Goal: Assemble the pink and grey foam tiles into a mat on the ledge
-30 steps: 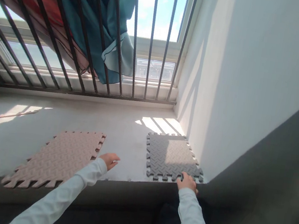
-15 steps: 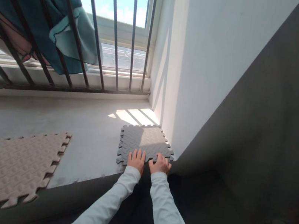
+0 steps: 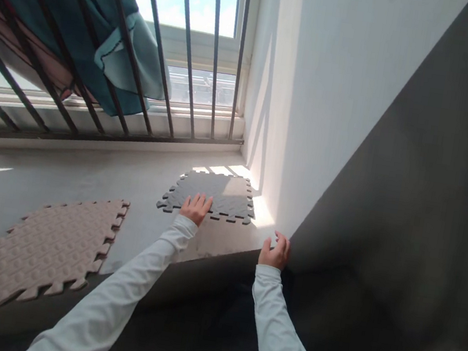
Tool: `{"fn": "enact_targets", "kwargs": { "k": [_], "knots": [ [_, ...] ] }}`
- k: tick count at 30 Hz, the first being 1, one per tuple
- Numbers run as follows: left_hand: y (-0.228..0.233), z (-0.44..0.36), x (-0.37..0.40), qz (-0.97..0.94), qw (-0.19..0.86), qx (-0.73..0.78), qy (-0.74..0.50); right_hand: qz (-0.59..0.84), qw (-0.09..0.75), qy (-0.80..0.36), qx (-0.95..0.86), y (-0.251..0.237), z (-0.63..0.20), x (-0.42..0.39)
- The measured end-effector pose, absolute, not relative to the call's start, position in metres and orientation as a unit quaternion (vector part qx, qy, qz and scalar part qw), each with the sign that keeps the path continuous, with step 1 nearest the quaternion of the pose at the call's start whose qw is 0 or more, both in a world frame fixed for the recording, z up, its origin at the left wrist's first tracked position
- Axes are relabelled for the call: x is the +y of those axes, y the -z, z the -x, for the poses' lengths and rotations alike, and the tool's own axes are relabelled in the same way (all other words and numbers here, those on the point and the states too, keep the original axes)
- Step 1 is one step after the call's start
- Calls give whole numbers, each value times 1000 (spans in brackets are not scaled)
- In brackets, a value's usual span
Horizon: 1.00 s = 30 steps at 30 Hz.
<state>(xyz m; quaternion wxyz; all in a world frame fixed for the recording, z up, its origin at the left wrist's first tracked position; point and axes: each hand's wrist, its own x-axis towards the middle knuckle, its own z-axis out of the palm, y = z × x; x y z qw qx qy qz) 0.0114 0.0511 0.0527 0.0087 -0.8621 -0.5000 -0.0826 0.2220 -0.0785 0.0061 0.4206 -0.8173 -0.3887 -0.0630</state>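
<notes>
A grey foam puzzle mat (image 3: 218, 193) lies flat on the concrete ledge (image 3: 84, 176) near the white wall's corner. My left hand (image 3: 196, 208) rests flat on its near edge, fingers spread. My right hand (image 3: 275, 252) hovers at the ledge's front edge by the wall, fingers loosely curled and holding nothing. A beige foam puzzle mat (image 3: 38, 252) lies further left on the ledge, untouched.
Dark metal window bars (image 3: 181, 56) rise behind the ledge, with teal and red cloth (image 3: 82, 41) hanging on them. A white wall (image 3: 338, 97) closes the right side. A dark surface (image 3: 406, 225) slopes down below the ledge.
The grey mat has slid away from the ledge's front edge toward the window. My left hand went with it; my right hand came off the mat and now hangs at the ledge's edge.
</notes>
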Motion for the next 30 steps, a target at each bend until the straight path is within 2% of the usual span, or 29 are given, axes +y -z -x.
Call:
{"fn": "enact_targets", "kwargs": {
  "k": [6,10,13,19,24,30],
  "knots": [
    [-75,182,48,797,122,-579,121,835,374,-8,-403,-1,-218,-76],
    [-52,306,4,740,185,-630,143,836,353,-13,-419,2,-213,-71],
    [-24,363,-28,733,217,-638,94,829,364,15,-425,9,-210,-67],
    [8,384,-49,741,194,-642,-23,821,357,44,-443,19,-208,-62],
    [13,376,-47,751,142,-644,-45,827,345,43,-442,21,-209,-61],
    [19,385,-55,754,132,-643,-43,828,337,15,-448,26,-215,-60]
  ]
}}
